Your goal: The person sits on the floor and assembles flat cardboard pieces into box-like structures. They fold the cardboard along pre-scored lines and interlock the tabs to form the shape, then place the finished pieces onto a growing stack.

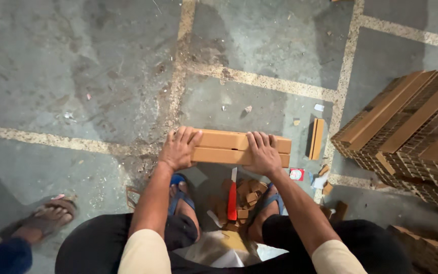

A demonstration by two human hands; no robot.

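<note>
The left hand (178,148) and the right hand (262,153), fingers spread flat, press down on the ends of a stack of cardboard strips (234,147) at the frame's centre, seemingly squaring it up, so both palms likely need even pressure, with a red-handled knife (232,200) lying below.

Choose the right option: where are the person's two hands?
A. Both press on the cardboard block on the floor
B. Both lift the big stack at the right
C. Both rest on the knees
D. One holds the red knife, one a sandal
A: the left hand and right hand lie flat on the cardboard block, which rests on the floor.
</note>
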